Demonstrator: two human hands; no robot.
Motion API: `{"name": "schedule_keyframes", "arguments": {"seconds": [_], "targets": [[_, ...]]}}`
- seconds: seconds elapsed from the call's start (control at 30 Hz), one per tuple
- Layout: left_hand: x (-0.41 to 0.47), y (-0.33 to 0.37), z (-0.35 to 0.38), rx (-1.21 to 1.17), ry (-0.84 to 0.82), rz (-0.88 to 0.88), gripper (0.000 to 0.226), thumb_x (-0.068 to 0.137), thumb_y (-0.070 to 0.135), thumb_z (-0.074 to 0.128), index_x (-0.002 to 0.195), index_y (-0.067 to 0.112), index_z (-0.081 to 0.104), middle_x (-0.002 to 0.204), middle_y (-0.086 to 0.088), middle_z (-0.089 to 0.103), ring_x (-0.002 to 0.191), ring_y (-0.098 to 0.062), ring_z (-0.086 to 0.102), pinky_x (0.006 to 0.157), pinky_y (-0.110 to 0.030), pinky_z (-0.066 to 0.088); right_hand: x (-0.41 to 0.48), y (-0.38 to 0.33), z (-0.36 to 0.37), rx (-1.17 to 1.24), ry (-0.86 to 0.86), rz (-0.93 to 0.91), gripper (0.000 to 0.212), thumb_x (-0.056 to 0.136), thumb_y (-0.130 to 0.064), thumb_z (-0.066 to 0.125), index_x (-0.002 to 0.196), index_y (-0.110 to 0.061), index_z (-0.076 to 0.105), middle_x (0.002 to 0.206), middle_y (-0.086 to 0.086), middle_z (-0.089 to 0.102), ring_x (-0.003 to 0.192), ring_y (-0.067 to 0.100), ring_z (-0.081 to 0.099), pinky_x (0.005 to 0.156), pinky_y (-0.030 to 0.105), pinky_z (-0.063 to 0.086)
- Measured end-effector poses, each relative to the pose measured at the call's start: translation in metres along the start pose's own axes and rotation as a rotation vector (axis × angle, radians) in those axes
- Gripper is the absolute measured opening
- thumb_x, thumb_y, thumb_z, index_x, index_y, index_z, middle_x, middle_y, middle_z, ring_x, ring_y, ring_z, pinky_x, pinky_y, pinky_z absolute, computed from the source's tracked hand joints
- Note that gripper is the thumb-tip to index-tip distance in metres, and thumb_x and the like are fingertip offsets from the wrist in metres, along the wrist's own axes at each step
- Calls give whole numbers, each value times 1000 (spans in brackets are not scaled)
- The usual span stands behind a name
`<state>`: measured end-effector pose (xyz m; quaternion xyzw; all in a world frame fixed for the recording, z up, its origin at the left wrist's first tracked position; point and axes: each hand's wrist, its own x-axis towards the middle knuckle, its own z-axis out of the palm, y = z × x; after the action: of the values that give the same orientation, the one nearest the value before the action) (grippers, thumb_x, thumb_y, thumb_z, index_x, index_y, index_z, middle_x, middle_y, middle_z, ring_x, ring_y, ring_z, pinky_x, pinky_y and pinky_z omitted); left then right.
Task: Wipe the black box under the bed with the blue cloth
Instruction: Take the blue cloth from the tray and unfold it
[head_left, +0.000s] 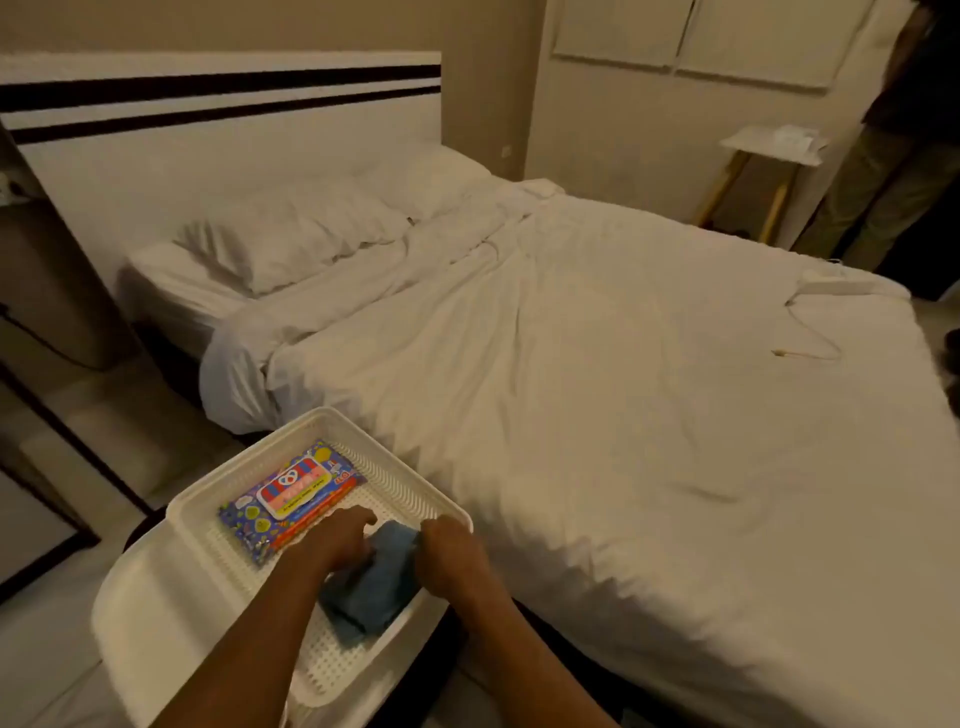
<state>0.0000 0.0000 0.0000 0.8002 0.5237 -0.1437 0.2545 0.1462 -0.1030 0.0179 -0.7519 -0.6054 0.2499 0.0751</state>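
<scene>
Head view: both hands are down in a white basket (218, 512) at 7 o'clock, which rests on a white chair (150, 613) beside the bed (623, 389). The left hand (337, 540) and right hand (449, 553) each have their grip closed on the blue cloth (371, 587), one on either side. The black box is not visible; it is presumably under the bed.

To do this well, gather the cloth into one bundle so no corner snags the basket's ribbed wall, then lift it straight up, clear of the colourful wipes packet (291, 493) at 11 o'clock from the cloth.

Count: one cloth, one packet, one basket, two pillows (291, 234).
</scene>
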Motion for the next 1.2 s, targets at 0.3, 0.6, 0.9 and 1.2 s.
{"name": "schedule_keyframes", "arguments": {"seconds": [0.3, 0.6, 0.9, 1.2], "targets": [[8, -4, 11, -261, 35, -75, 43, 84, 35, 74, 118, 15, 59, 117, -4, 62, 103, -16, 57, 89, -24, 45, 24, 0, 5, -118, -95, 13, 31, 90, -12, 61, 118, 3, 61, 122, 23, 62, 114, 37, 59, 95, 40, 47], [-33, 26, -41, -400, 78, 192, 21, 88, 5, 67, 108, 10, 64, 102, -6, 66, 97, -16, 63, 84, -22, 53, 1, -1, -43, 66, 24, -20, 27, 88, -15, 57, 109, -1, 65, 114, 23, 65, 106, 41, 61, 85, 38, 49], [-109, 142, -106, -490, 191, 511, 25, 92, 8, 63, 115, 17, 61, 114, -7, 66, 108, -19, 63, 81, -19, 54, -94, 46, -175, 196, 188, 23, 41, 88, -25, 68, 128, -20, 59, 132, 8, 56, 115, 27, 54, 95, 32, 46], [-188, 287, -67, -588, 137, 759, 23, 94, 3, 58, 116, 9, 58, 113, -11, 67, 99, -11, 65, 62, -14, 54, -246, 146, -251, 179, 220, 225, 35, 82, -26, 75, 112, -10, 68, 101, 12, 70, 75, 16, 64, 73, 28, 56]]}}
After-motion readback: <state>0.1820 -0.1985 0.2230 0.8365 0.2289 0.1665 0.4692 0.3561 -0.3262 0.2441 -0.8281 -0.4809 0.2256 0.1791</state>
